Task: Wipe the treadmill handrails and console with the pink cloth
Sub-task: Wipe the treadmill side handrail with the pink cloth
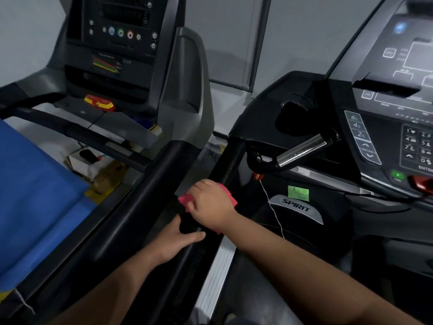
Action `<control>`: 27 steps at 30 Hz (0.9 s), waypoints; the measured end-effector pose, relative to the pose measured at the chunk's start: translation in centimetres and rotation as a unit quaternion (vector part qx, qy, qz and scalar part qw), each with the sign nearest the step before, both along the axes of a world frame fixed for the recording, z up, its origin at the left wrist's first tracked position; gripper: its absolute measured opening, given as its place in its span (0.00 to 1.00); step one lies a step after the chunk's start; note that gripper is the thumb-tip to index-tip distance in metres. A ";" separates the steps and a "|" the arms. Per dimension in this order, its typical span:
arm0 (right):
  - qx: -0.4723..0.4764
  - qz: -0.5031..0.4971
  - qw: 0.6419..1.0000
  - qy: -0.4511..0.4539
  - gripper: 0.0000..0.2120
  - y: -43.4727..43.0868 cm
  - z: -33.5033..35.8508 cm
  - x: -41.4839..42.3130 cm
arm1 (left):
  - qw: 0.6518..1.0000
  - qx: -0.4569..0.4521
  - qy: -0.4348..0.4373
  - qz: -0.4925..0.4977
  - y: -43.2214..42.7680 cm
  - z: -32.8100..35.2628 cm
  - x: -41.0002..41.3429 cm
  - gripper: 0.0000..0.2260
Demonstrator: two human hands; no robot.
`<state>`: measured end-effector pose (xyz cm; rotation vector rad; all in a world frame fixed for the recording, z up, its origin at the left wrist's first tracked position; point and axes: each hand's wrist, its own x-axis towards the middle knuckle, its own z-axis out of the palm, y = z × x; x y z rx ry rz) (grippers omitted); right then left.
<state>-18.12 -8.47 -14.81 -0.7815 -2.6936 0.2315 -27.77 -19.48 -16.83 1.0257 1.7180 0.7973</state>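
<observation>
Right hand [212,202] curled over folded pink cloth [185,200] on matte black handrail [232,164], left hand [179,240] gripping rail below

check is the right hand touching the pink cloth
Touching: the head view shows the right hand pressed over the pink cloth on the black handrail.
</observation>
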 end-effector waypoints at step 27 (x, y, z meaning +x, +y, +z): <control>-0.041 0.025 0.999 0.017 0.20 -0.5 0.0 1.3 | 0.998 -0.002 -0.052 0.024 -0.8 -0.7 -0.1 0.38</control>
